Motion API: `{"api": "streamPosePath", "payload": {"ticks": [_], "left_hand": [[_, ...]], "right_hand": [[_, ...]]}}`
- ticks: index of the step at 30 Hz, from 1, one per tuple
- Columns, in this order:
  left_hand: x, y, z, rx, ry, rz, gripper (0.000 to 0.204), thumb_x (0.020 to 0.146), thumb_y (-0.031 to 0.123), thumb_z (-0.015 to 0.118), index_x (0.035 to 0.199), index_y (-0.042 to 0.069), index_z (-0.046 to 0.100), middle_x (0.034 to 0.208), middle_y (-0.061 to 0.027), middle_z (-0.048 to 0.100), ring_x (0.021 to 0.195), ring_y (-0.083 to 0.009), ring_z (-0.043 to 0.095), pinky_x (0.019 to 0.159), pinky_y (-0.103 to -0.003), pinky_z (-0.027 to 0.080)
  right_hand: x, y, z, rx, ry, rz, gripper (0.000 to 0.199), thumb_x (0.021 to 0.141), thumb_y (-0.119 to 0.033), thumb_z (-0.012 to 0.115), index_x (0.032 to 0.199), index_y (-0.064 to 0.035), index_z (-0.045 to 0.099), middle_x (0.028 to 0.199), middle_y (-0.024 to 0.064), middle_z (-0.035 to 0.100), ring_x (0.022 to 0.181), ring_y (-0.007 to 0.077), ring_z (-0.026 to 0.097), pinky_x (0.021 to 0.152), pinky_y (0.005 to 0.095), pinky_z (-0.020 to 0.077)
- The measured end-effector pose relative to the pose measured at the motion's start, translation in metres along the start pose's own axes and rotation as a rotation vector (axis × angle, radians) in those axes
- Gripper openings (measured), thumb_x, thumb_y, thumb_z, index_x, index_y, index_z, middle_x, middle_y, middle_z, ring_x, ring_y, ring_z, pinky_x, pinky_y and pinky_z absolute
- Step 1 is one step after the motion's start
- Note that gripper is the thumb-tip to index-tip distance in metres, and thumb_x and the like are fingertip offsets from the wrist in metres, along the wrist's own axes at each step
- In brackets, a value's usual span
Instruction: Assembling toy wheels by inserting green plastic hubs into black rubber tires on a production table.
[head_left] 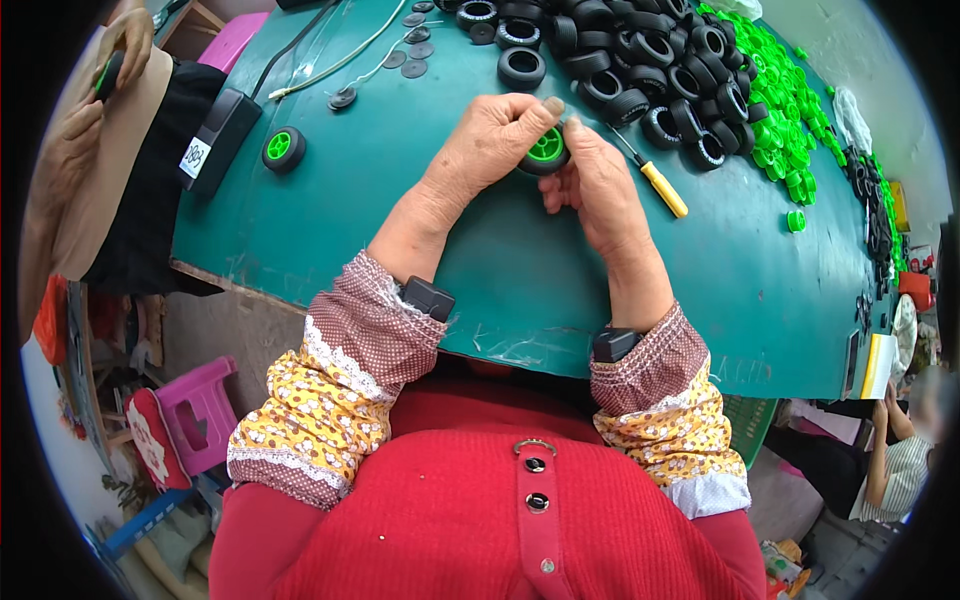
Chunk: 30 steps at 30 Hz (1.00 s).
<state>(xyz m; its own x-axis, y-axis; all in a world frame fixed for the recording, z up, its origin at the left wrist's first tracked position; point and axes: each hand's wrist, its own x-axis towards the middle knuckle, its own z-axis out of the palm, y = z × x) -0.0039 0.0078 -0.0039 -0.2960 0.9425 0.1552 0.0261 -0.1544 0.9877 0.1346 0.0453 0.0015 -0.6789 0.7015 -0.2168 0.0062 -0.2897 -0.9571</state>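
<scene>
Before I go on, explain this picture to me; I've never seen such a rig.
There is no machine: these are a person's bare left hand and right hand, seen by a wide fisheye camera worn on the head, looking down, which bends straight edges. Together they hold a small black-tired wheel with a green center. On the green table lie heaps of black tires and bright green hubs, a yellow-handled screwdriver and, further left, another wheel near a black box.

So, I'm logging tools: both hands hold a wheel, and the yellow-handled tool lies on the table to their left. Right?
The side is wrong: the head view shows the yellow-handled tool on the table to the right of the left hand and right hand, which do hold the wheel.
</scene>
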Motion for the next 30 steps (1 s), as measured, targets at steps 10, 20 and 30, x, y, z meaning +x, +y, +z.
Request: {"api": "streamPosePath", "payload": {"ticks": [10,20,30], "left_hand": [[-0.001,-0.008,0.005,0.184,0.222,0.099,0.039,0.086,0.037,0.049,0.072,0.002,0.054,0.054,-0.0067,0.049,0.051,-0.0132,0.046,0.048,-0.029,0.039],[-0.007,-0.003,0.020,0.261,0.090,0.189,0.034,0.087,0.032,0.048,0.072,0.002,0.054,0.056,-0.0081,0.051,0.053,-0.0164,0.048,0.050,-0.029,0.041],[-0.010,0.000,0.018,0.105,0.014,0.198,0.026,0.087,0.024,0.046,0.082,0.000,0.057,0.061,-0.0081,0.054,0.056,-0.0132,0.050,0.052,-0.028,0.041]], "right_hand": [[-0.005,0.008,0.023,0.106,0.114,-0.060,0.036,0.092,-0.036,0.035,0.089,-0.0022,0.047,0.071,0.0091,0.058,0.058,0.0136,0.055,0.050,0.0227,0.0446],[0.003,0.015,0.015,-0.374,0.413,-0.371,0.044,0.091,-0.040,0.038,0.077,0.0002,0.051,0.064,0.0058,0.051,0.060,0.0107,0.050,0.053,0.0250,0.0396],[-0.009,0.001,0.021,0.170,0.197,-0.159,0.040,0.091,-0.044,0.034,0.076,-0.0103,0.049,0.051,-0.0041,0.039,0.038,0.0037,0.031,0.034,0.0190,0.0220]]}}
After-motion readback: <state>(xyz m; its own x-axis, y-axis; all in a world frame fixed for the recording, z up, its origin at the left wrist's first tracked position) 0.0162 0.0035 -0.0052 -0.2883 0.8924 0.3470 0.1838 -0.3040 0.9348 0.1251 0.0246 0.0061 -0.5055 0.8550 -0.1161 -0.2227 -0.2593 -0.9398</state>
